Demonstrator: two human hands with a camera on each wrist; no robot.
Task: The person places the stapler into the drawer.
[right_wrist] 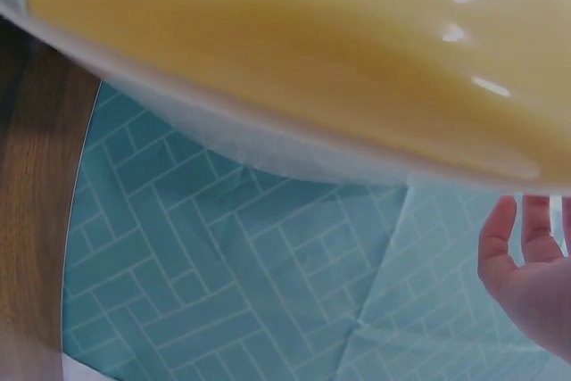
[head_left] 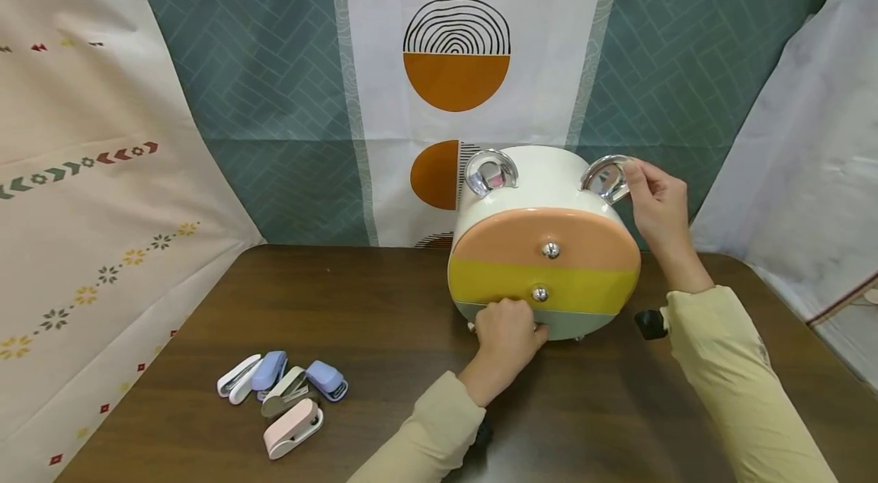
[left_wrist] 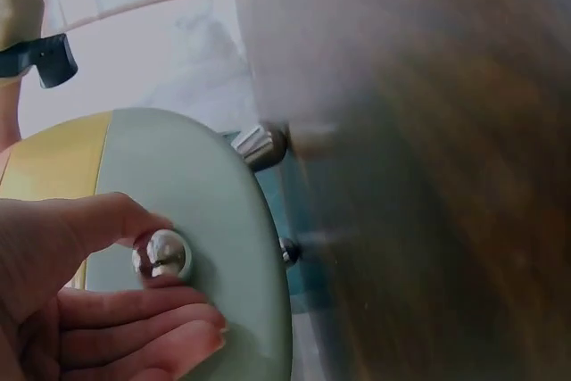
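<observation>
Left hand (head_left: 506, 336) pinches the silver knob (left_wrist: 167, 253) on the lowest, grey-green band of a rounded cabinet (head_left: 494, 281), thumb and finger closed around it; the right hand (head_left: 661, 201) pinches the rim of the shiny right ear (head_left: 605, 178) on top. Upright near the back edge of the wooden table (head_left: 384, 308), right of centre, the cabinet points its striped front toward the person, long axis running side to side. Small staplers (head_left: 293, 430) cluster toward the table's left edge. Patterned cloth (head_left: 274, 79) hangs behind.
</observation>
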